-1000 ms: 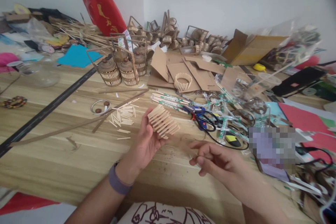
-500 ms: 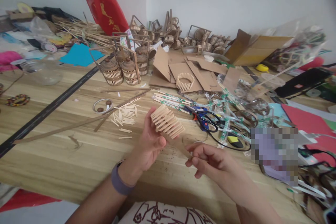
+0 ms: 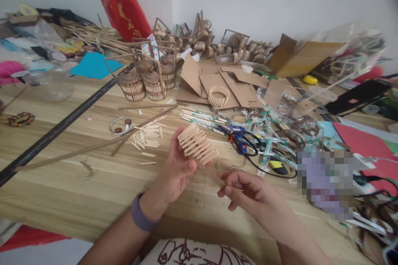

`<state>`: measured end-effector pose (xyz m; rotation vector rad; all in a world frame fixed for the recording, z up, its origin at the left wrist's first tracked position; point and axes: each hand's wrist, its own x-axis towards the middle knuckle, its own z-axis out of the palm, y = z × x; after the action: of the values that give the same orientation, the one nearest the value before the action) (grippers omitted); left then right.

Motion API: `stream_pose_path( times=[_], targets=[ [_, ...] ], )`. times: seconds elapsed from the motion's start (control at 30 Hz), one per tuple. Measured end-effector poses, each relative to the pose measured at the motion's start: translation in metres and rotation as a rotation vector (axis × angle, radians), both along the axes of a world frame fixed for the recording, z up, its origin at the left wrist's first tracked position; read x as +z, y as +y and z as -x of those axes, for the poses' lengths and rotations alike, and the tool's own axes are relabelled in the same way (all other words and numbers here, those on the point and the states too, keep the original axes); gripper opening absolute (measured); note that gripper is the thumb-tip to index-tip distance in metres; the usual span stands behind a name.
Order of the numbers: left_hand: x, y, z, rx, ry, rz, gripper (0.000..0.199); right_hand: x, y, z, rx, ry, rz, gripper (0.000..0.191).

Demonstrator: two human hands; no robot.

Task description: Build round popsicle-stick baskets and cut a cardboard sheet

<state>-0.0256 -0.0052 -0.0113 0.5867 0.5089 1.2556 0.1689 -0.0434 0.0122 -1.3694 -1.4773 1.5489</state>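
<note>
"Above the table (image 3: 77, 198), your left hand (image 3: 175, 176) curls around the slatted stick piece (image 3: 199, 144); your right hand (image 3: 248, 188) pinches a brown strip (image 3: 214, 177)."

"How might that piece handle?"

"Probably light and stiff, yet fragile; you'd best cradle it broadly, never squeezing one edge."

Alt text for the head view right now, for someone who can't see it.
A person's left hand holds a slatted piece of pale sticks over a cluttered wooden table, while the right hand pinches a brown strip. Loose sticks and small lidded baskets sit farther back.
</note>
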Motion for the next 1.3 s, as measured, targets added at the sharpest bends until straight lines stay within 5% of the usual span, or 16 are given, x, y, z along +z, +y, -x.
stream_pose_path(
  times=[1.3],
  targets=[
    [-0.0047, -0.0008, 0.0019, -0.007, -0.035, 0.024, 0.076, 0.0072, 0.0004, 0.0092, -0.006, 0.039, 0.022, 0.039]
  ],
)
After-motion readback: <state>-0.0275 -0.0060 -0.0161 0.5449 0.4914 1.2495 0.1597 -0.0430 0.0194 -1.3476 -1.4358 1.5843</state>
